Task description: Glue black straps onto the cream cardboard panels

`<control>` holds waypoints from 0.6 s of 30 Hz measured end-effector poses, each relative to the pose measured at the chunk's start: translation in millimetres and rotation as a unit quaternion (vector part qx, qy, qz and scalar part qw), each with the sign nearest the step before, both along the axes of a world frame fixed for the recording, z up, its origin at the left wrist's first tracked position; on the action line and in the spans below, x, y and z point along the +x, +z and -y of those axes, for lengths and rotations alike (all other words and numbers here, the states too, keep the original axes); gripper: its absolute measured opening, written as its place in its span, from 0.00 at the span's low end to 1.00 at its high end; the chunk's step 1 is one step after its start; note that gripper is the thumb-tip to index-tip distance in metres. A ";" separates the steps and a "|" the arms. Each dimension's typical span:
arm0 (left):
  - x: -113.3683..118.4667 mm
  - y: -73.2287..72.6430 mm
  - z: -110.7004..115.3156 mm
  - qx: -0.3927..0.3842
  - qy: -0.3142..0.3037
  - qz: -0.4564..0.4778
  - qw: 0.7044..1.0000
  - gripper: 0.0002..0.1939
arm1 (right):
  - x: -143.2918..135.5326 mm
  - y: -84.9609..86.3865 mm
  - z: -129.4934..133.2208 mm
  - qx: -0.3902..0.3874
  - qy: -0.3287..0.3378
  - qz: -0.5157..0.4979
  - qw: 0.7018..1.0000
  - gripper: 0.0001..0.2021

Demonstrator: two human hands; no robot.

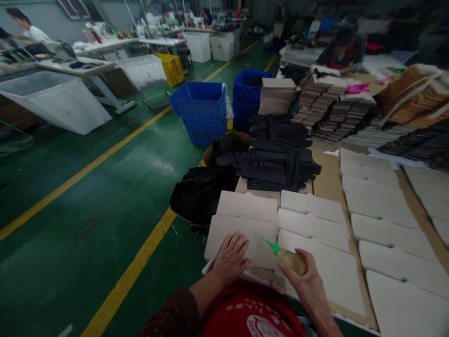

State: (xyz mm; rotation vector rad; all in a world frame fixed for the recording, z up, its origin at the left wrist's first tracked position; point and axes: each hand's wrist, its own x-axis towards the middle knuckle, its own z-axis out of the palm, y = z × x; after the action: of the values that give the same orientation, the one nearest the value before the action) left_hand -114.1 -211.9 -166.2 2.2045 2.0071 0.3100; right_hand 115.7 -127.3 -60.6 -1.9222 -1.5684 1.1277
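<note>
My left hand (231, 257) lies flat on a pale board (224, 230) at the near left corner of the table, fingers spread a little, nothing in them. In my right hand (305, 274) is a squeeze bottle (292, 261) of yellowish liquid with a green nozzle. The bottle is tilted, its tip pointing left above the same board. More pale boards (315, 248) lie in overlapping rows to the right. Whether any liquid is on the boards cannot be made out.
Black strips (280, 164) are piled beyond the boards. Stacked boards (277, 96) stand at the back. Blue bins (203, 112) and a black-filled container (203, 194) stand left of the table. A person (342, 51) works across the table.
</note>
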 end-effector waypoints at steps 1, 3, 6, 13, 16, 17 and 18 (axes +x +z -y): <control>-0.4 0.5 0.0 -0.007 -0.004 -0.005 1.000 0.30 | -2.5 -0.8 0.5 0.002 0.002 0.002 1.000 0.35; -0.6 1.4 -0.3 -0.021 -0.007 -0.011 1.000 0.32 | -5.7 -4.1 -0.2 0.004 0.008 0.002 1.000 0.33; 0.2 1.9 -1.8 -0.039 -0.006 -0.011 0.999 0.32 | -5.8 -12.2 -4.4 0.013 0.027 -0.011 1.000 0.31; 1.2 0.3 -3.5 -0.062 -0.001 -0.012 0.998 0.33 | 0.5 -29.4 -14.1 0.181 0.205 0.025 0.962 0.16; 0.6 1.0 -3.6 -0.067 -0.004 -0.006 0.998 0.33 | 2.7 -32.0 -16.4 0.226 0.248 0.045 0.941 0.12; 0.3 1.9 -4.0 -0.073 -0.005 -0.002 0.997 0.33 | 3.6 -32.6 -17.3 0.233 0.255 0.053 0.937 0.12; 0.2 3.0 -4.4 -0.080 -0.004 0.003 0.997 0.33 | 4.6 -33.3 -18.2 0.238 0.261 0.058 0.934 0.11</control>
State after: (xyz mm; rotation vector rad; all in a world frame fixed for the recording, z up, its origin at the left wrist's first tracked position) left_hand -113.9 -207.5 -163.2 2.1124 1.9451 0.1482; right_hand 120.3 -109.1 -94.0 -1.3060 -2.2536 0.7142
